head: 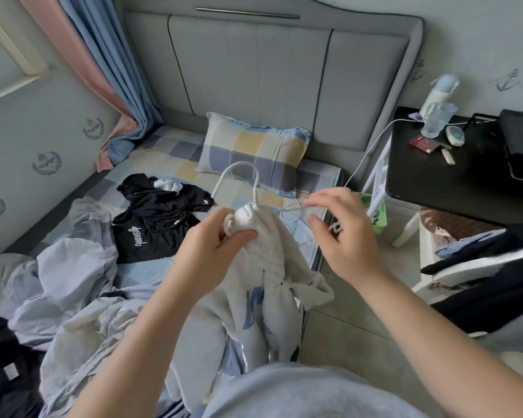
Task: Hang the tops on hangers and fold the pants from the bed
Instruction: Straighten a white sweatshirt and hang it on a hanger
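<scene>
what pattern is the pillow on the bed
The pillow is checked in blue, yellow and grey, seen in the head view.

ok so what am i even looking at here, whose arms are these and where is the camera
There is no machine here. This is one picture from a wide-angle camera worn on a person's head, looking forward and down, so the two bare arms are that person's own.

The left hand grips a white top bunched at its neck, where the white hook of a hanger sticks up. The right hand has its fingertips at a thin cord; whether it pinches the cord is unclear.

Below is a bed with a checked pillow, a black garment and rumpled bedding. A black table stands to the right.
</scene>
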`<state>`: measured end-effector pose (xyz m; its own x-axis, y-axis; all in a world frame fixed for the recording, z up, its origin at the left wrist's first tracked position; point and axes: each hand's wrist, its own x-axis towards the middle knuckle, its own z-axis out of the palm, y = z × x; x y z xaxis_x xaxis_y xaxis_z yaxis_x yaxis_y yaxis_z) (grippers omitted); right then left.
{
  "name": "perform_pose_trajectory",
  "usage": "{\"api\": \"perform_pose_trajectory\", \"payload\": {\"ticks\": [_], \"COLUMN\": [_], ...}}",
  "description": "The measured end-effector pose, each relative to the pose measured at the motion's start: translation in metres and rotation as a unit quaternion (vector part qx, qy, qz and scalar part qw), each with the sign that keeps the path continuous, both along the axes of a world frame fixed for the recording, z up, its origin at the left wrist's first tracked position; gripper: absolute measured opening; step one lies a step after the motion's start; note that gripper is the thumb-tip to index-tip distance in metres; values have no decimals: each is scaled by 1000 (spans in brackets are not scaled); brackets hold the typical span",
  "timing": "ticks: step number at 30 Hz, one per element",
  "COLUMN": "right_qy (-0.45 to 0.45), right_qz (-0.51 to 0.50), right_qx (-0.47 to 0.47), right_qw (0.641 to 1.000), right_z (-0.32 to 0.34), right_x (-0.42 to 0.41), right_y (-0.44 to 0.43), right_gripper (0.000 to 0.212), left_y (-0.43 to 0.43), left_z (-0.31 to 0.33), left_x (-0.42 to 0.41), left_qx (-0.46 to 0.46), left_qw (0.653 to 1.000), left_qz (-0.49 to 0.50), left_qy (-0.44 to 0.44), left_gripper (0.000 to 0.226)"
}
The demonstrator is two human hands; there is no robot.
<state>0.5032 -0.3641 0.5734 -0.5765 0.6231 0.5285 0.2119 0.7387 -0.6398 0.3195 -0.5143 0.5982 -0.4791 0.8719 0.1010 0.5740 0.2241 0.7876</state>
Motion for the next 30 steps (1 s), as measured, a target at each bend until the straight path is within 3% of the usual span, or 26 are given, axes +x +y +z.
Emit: {"api": "perform_pose_trajectory", "payload": {"ticks": [1, 3, 6, 8, 12, 14, 17, 20, 23, 26, 30], "right_qy": [30, 29, -111, -155, -179, -255, -368, -412, -453, -445, -377], "right_qz": [-20, 32, 137, 152, 134, 128, 88, 49, -12, -54, -83], "right_qx": [16, -53, -212, -243, -235, -220, -192, -111, -74, -44, -49], "right_qw": [999, 998, 961, 945, 946, 933, 905, 903, 888, 893, 921], "right_z": [-5, -20, -44, -59, -69, -78, -99, -118, -118, -109, -84], "right_x": [4, 9, 2, -8, -25, -25, -13, 4, 13, 24, 35], "right_y": [-7, -23, -41, -41, -44, -41, -27, -7, 17, 41, 59], "right_gripper": [17, 16, 39, 44, 20, 32, 7, 30, 27, 21, 29], "left_y": [-1, -2, 0, 3, 5, 4, -1, -9, -19, -28, -34], "left_z": [0, 1, 4, 7, 11, 10, 10, 11, 10, 7, 8], "left_x": [0, -1, 1, 4, 4, 2, -3, -11, -18, -24, -31], "left_qx": [9, 29, 54, 72, 84, 81, 70, 38, -9, -44, -106], "left_qw": [1000, 998, 994, 992, 991, 991, 991, 994, 997, 996, 993], "left_qz": [19, 53, 81, 88, 83, 81, 80, 69, 57, 51, 15], "left_qy": [-16, -37, -46, -56, -64, -71, -75, -69, -50, -49, -54], "left_gripper": [12, 9, 10, 12, 10, 8, 8, 11, 14, 25, 37]}}
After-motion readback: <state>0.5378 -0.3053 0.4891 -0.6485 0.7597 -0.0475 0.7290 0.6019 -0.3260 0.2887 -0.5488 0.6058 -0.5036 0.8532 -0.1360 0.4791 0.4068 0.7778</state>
